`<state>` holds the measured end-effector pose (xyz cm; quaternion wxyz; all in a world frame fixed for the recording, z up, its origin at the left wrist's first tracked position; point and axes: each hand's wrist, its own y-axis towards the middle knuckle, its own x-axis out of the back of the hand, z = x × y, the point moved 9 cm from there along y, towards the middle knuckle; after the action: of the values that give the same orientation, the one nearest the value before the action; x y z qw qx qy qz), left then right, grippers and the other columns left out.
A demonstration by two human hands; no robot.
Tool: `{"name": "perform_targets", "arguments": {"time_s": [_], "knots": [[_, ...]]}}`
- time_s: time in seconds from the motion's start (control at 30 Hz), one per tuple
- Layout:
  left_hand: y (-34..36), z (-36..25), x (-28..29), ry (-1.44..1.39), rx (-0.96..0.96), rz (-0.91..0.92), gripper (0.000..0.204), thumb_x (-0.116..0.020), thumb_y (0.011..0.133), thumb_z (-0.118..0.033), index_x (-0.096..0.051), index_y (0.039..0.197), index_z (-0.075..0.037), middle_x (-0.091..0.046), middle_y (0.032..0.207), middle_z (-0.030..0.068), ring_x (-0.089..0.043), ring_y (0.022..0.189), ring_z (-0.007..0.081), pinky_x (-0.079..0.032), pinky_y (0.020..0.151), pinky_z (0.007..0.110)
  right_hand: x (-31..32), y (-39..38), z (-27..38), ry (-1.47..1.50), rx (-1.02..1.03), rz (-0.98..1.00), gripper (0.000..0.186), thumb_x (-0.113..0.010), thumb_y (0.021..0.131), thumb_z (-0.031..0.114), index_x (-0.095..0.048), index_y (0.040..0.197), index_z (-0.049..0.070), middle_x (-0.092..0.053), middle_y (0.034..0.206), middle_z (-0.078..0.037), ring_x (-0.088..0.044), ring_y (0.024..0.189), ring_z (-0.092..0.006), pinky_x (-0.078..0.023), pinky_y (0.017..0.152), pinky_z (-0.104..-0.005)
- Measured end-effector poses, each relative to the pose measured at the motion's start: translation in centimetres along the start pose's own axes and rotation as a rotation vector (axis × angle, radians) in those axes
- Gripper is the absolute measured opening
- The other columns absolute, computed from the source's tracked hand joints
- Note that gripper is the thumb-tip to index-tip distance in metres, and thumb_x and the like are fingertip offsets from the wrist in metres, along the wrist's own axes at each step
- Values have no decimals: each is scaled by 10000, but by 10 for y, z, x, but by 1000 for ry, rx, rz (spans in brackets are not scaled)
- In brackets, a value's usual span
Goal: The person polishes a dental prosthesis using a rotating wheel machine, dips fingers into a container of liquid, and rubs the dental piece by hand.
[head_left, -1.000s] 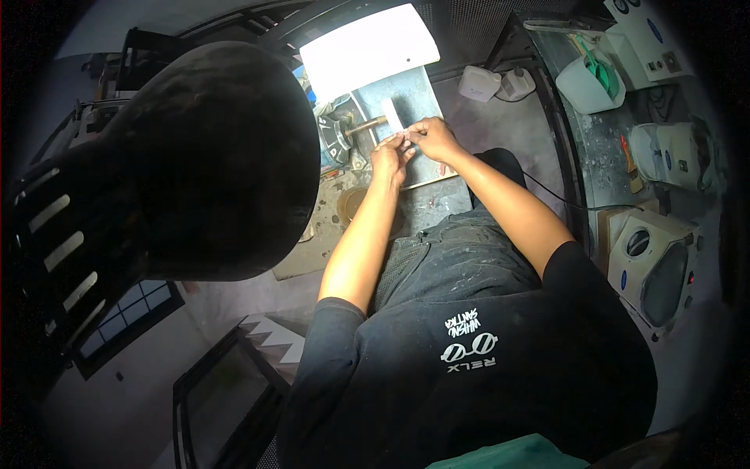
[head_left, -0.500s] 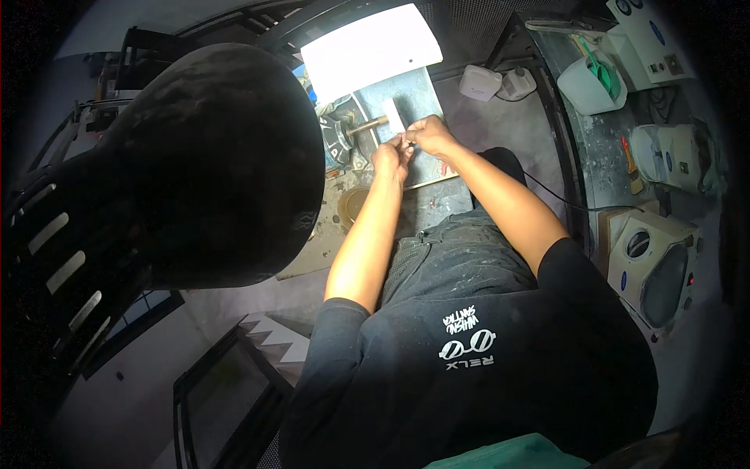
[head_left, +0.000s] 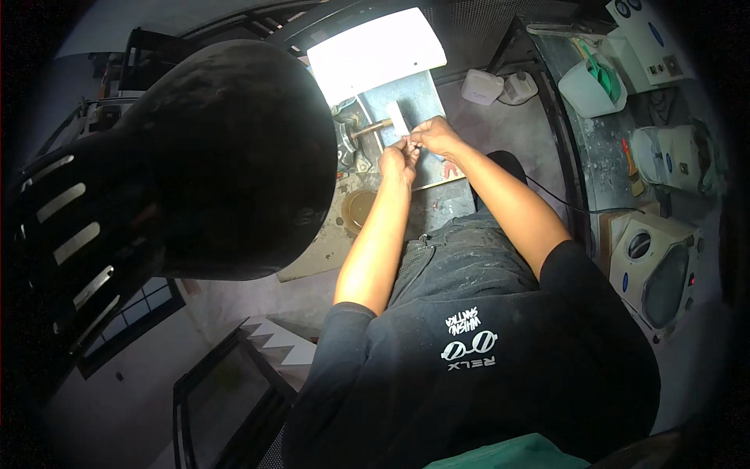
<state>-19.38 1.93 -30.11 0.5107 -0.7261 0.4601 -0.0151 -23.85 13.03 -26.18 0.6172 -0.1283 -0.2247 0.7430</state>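
A white wheel (head_left: 398, 117) sits on the end of a brass-coloured spindle (head_left: 373, 129), which comes out of a grey motor (head_left: 346, 147) at the left. Close to the wheel's near edge, my left hand (head_left: 399, 162) and my right hand (head_left: 436, 137) meet at the fingertips. Both pinch at the same spot. Whatever sits between the fingers is too small and too covered to make out. Beneath them lies a grey metal tray (head_left: 426, 94), with a small reddish thing (head_left: 450, 169) near its front edge.
A big black lamp shade (head_left: 234, 164) fills the left side. Over the tray hangs a bright white panel (head_left: 379, 55). A round brown bowl (head_left: 358, 209) stands left of my left forearm. White jugs (head_left: 482, 87) are beyond, and a bench (head_left: 601, 148) with machines runs along the right.
The whole view has shifted a little, so the tray and wheel appear slightly further right. My hands stay together beside the wheel, with only slight finger movement.
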Motion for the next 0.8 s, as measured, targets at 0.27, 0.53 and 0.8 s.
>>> {"name": "perform_targets", "arguments": {"time_s": [0.27, 0.53, 0.8], "knots": [[-2, 2, 10, -16, 55, 63, 138, -410, 885, -29, -529, 908, 38, -591, 774, 106, -568, 646, 189, -464, 563, 269, -8, -15, 1, 32, -18, 41, 138, -645, 754, 69, -641, 828, -47, -651, 749, -86, -590, 669, -105, -468, 621, -238], [-21, -3, 2, 35, -107, 186, 86, -450, 891, -27, -521, 916, -68, -590, 853, 58, -563, 762, 176, -469, 686, 357, -6, -32, 10, -34, 273, 121, 139, -627, 795, 119, -617, 879, 8, -660, 781, -72, -607, 721, -119, -477, 666, -272], [4, 12, 0, -102, 74, 96, 126, -401, 916, -45, -522, 946, -33, -573, 862, 64, -556, 744, 171, -484, 684, 312, 2, -29, 28, -299, 262, -42, 125, -607, 794, 117, -626, 859, 12, -654, 730, -76, -605, 658, -125, -474, 611, -280]]}}
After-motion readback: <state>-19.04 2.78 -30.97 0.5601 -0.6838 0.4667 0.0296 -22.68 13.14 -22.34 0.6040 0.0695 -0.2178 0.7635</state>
